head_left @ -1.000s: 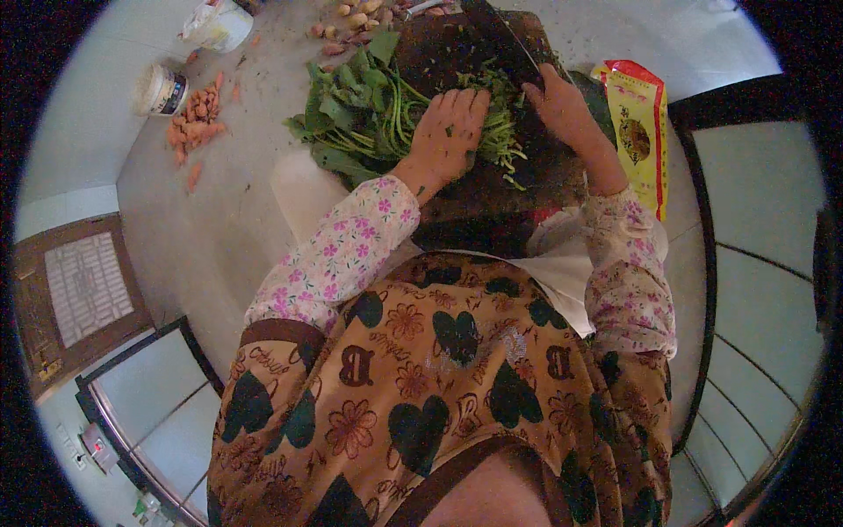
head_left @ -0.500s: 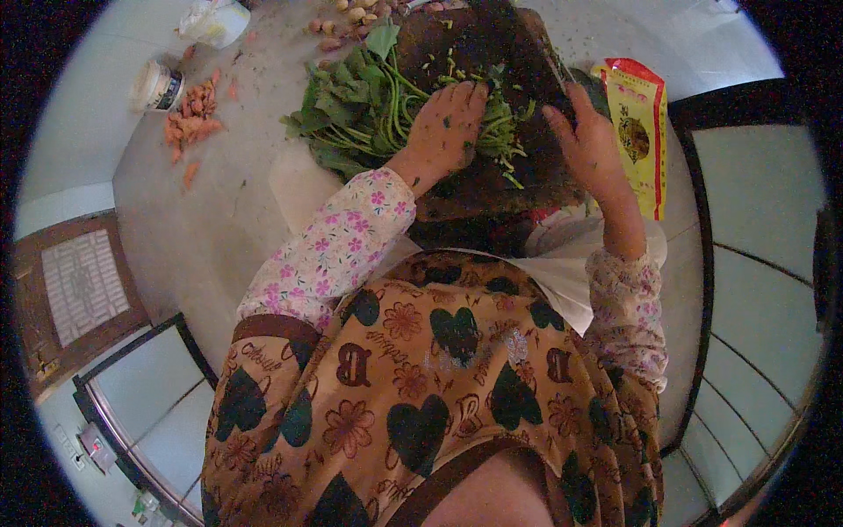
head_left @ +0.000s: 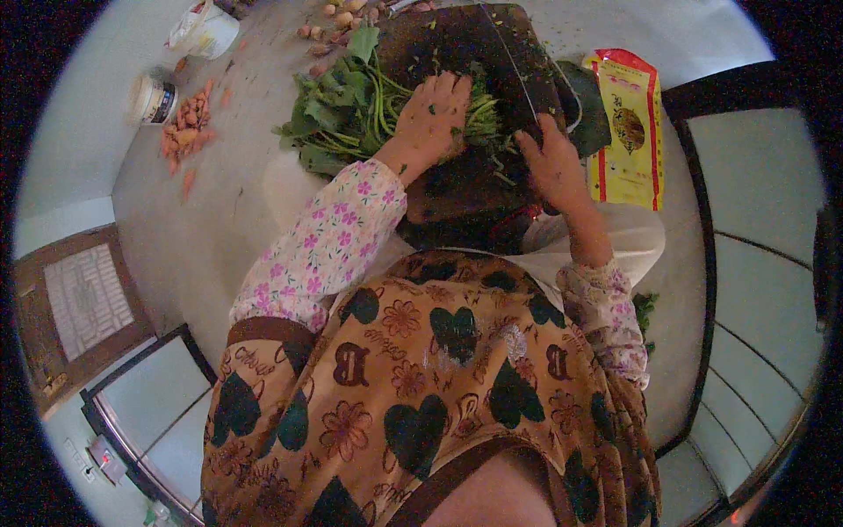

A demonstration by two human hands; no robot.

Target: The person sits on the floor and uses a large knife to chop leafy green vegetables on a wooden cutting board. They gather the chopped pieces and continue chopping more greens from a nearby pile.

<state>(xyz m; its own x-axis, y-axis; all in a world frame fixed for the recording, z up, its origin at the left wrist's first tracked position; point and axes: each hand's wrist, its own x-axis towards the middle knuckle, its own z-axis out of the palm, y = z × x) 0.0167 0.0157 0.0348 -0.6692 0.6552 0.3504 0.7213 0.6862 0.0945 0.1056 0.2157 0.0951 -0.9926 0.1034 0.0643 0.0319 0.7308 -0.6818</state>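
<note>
My left hand (head_left: pixel 428 121) presses down on a bunch of leafy green stems (head_left: pixel 380 112), its fingers curled over them. The leaves spread out to the left, and the cut ends show to the right of my fingers. Beneath lies a dark, thick chopping board (head_left: pixel 436 195) with bits of chopped green on it. My right hand (head_left: pixel 558 171) grips a knife (head_left: pixel 514 66) by the handle, which is mostly hidden. The knife's long edge shows as a thin bright line running away from me, to the right of the stems.
Left of the board are a heap of small orange pieces (head_left: pixel 186 127), a white tub (head_left: pixel 154 99) and a white bucket (head_left: pixel 205 32). Brownish round vegetables (head_left: pixel 327 37) lie at the far side. A yellow and red packet (head_left: pixel 629 162) lies at the right, beside a dark green object (head_left: pixel 590 110).
My right hand has moved left and slightly toward me with the knife, closer to the stems. My left hand stays on the bunch. The whole view has shifted a little.
</note>
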